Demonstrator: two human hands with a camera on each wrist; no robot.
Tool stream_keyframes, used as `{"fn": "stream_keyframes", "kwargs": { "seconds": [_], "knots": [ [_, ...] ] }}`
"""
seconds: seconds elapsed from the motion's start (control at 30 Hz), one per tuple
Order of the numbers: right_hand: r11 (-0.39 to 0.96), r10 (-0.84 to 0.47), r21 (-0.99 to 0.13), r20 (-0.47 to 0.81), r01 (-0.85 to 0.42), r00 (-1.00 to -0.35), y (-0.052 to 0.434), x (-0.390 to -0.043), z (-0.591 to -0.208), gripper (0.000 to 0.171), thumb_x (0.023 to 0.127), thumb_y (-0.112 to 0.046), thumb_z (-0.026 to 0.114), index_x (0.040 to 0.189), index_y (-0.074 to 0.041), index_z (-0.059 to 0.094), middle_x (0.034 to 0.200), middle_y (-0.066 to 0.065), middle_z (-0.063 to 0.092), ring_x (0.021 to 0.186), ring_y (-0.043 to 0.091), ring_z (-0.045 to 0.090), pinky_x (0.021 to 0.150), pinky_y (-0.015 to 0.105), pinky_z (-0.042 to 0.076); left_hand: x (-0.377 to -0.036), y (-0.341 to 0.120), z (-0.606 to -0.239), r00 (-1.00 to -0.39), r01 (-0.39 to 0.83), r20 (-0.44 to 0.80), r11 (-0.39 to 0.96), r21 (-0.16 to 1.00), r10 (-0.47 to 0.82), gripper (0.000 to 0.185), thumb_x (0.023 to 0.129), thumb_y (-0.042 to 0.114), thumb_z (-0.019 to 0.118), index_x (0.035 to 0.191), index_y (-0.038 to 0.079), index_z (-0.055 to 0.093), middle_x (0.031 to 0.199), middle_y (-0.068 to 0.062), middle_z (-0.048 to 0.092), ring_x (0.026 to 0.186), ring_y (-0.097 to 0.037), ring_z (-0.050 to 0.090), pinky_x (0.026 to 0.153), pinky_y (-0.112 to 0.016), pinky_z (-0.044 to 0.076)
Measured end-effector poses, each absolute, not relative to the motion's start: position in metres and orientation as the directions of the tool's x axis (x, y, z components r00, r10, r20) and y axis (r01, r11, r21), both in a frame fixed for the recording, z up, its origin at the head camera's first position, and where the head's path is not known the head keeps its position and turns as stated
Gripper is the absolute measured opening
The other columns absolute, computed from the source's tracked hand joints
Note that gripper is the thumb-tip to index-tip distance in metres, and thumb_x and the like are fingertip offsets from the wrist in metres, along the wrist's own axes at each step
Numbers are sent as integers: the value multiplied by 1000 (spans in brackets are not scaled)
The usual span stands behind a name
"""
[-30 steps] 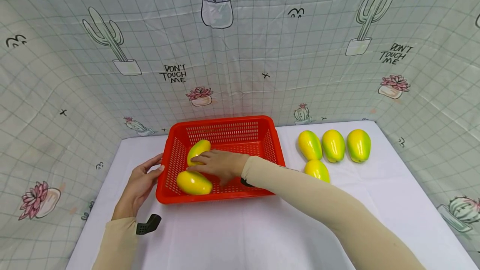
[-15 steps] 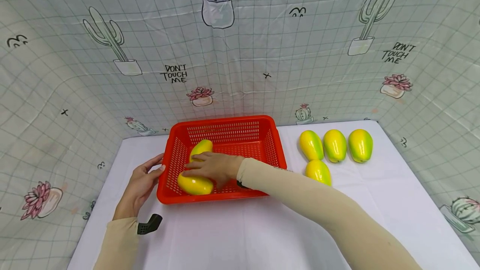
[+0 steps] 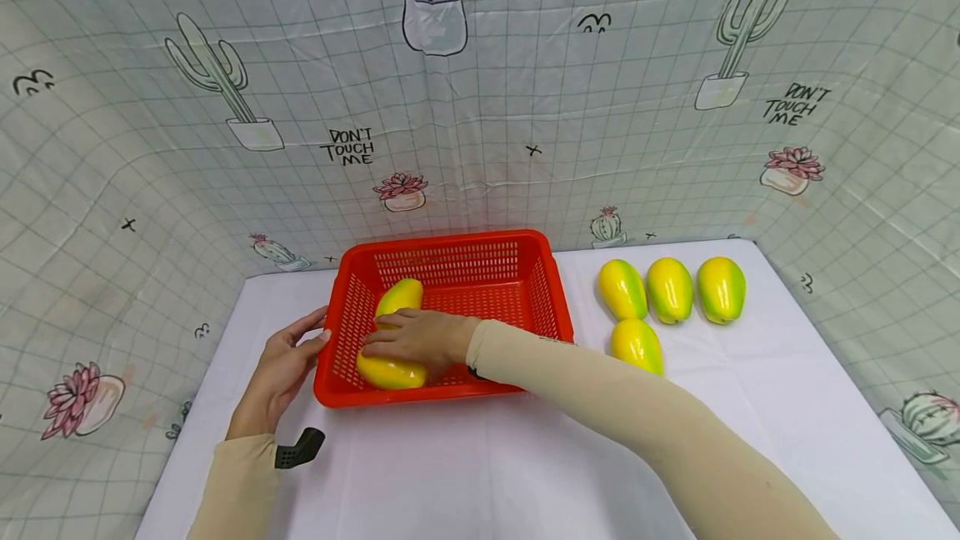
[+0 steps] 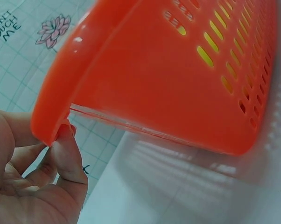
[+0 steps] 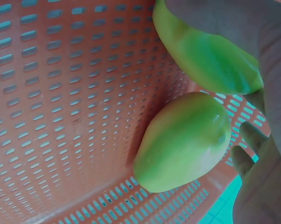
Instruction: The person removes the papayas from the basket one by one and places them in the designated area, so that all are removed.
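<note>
Papaya (image 3: 390,372) lies in the basket (image 3: 450,252) under right-hand fingers (image 3: 378,338).

My left hand (image 3: 279,371) sits at the lower left of the head view, fingers relaxed and reaching up and to the right, thumb tip pressed forward; in the left wrist view the thumb (image 4: 68,154) fills the lower left corner. My left sleeve runs down to the bottom edge. My right hand (image 3: 414,340) lies near the centre, palm down, fingers spread leftward. My right forearm stretches from the lower right corner.
</note>
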State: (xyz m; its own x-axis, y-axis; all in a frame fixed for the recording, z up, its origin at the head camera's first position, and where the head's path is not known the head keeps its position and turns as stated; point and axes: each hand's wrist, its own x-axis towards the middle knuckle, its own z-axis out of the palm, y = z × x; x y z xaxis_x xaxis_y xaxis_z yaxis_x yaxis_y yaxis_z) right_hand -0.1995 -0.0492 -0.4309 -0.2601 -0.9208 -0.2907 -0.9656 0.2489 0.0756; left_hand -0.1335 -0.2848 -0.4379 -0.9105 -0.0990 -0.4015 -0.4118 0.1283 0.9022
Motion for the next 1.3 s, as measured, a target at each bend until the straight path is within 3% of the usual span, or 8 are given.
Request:
{"fn": "stream_keyframes", "kwargs": {
  "seconds": [0.37, 0.73, 1.3],
  "knots": [
    [243, -914, 132, -301, -961, -273, -46, -201, -434, 102, 86, -43, 86, 168, -27, 28, 170, -8, 33, 161, 20, 22, 130, 33, 19, -133, -284, -439, -913, -405, -393, 138, 904, -106, 60, 111, 15, 53, 167, 12, 31, 165, -16, 31, 111, -9, 55, 89, -12, 54],
    [202, -924, 153, -297, -967, -240, -37, -201, -431, 94, 89, -43, 83, 167, -28, 32, 171, -8, 34, 161, 19, 22, 131, 34, 18, -132, -283, -438, -918, -395, -385, 134, 909, -96, 59, 112, 12, 51, 167, 10, 31, 164, -16, 32, 106, -5, 57, 89, -13, 54],
    [277, -941, 47, -189, -960, -281, -6, -201, -409, 89, 92, -38, 80, 167, -25, 33, 170, -5, 35, 160, 24, 24, 131, 38, 20, -132, -283, -440, -915, -402, -393, 126, 907, -95, 60, 112, 14, 52, 167, 11, 30, 166, -16, 31, 105, -3, 57, 89, -13, 54]
  ]
}}
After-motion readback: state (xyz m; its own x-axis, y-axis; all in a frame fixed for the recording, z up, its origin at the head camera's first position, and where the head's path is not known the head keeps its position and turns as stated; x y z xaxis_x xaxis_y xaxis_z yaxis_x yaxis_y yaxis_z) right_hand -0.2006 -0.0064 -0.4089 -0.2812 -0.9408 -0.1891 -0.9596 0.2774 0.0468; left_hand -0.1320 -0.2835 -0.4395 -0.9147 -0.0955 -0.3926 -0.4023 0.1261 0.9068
